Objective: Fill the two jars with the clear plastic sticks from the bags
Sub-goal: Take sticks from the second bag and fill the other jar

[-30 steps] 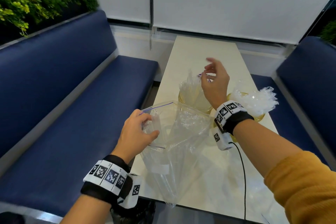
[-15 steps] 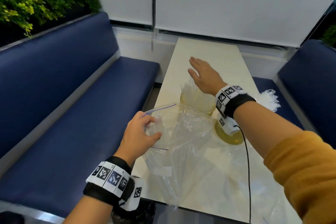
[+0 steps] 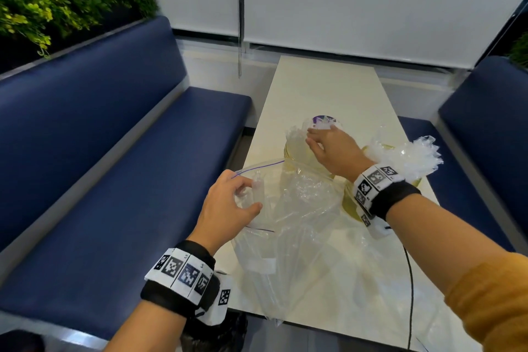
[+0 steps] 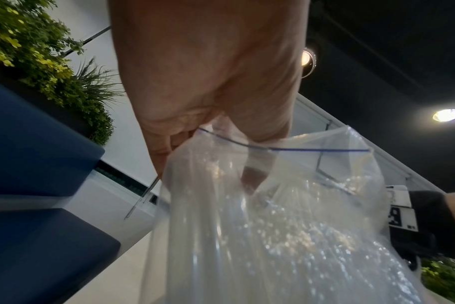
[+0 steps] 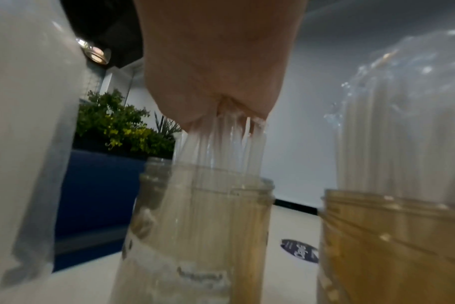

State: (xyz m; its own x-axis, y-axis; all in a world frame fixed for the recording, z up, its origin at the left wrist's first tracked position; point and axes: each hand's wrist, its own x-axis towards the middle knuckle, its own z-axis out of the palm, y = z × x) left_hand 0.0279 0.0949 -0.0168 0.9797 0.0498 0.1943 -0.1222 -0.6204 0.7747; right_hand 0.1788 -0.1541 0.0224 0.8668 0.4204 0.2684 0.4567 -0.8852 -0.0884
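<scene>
Two amber-tinted jars stand mid-table. The left jar [image 3: 294,153] [image 5: 195,226] holds clear plastic sticks [image 3: 294,134] [image 5: 221,144]; my right hand [image 3: 328,146] [image 5: 216,61] lies on their tops, fingers spread over them. The right jar [image 3: 351,201] [image 5: 390,236], mostly hidden behind my right wrist, is packed with sticks [image 3: 411,157] [image 5: 390,133]. My left hand [image 3: 231,206] [image 4: 208,82] pinches the rim of a clear zip bag [image 3: 285,208] [image 4: 273,226] and holds its mouth open just in front of the jars. Sticks glint inside the bag.
The narrow cream table [image 3: 328,88] runs away from me between two blue benches [image 3: 114,180] [image 3: 485,137]. A round purple sticker [image 3: 325,118] lies beyond the left jar. More clear plastic [image 3: 371,280] covers the near table, crossed by a black cable [image 3: 411,280].
My right hand, raised with loosely curled fingers, flattened above the left jar and has come down onto the stick tops. The left hand kept hold of the bag.
</scene>
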